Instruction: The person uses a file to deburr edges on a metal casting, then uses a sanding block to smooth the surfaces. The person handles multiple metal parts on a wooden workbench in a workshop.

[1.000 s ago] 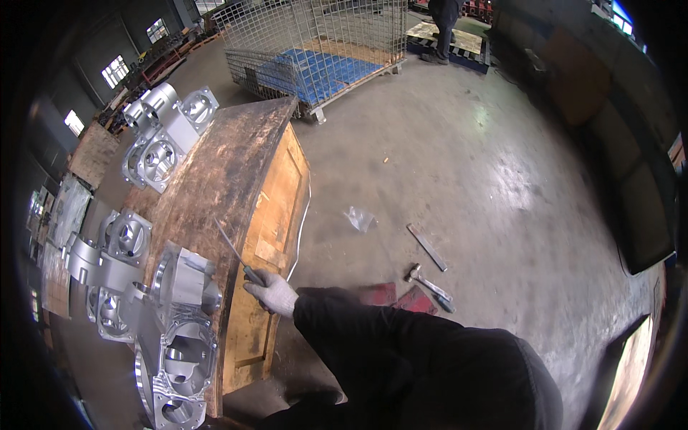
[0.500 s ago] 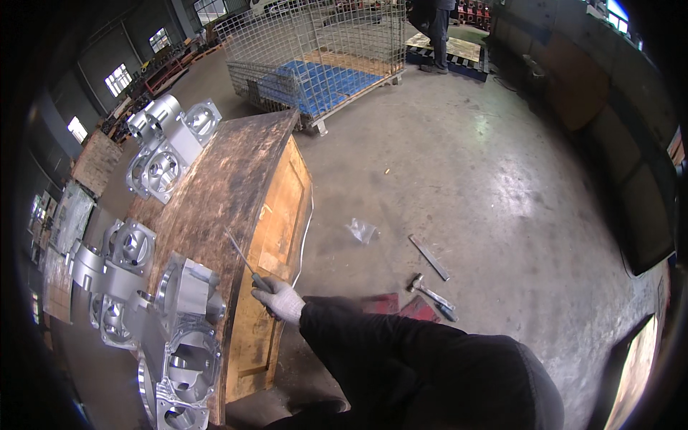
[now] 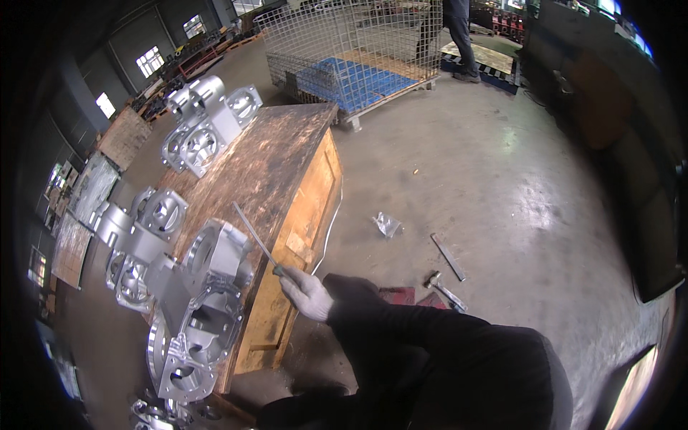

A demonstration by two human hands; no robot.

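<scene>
My gloved right hand (image 3: 307, 292) is closed round the dark handle of a file (image 3: 252, 233). Its long, thin grey blade points up and away, over the edge of the worn wooden bench (image 3: 287, 154). Just left of the blade stands a large silver metal casting (image 3: 228, 258) with round openings, apart from the file. More castings sit on the bench: a silver one (image 3: 147, 240) further left and another (image 3: 204, 129) at the far end. My left hand is out of the picture.
On the concrete floor to the right lie a hammer (image 3: 447, 291), a flat metal bar (image 3: 448, 256) and a clear plastic bag (image 3: 387, 225). A wire mesh cage (image 3: 351, 43) stands beyond the bench. Behind it is another person (image 3: 462, 39).
The view has shifted, so bench, castings and floor things sit further right. The file, still in my right hand, now lies closer to the near casting.
</scene>
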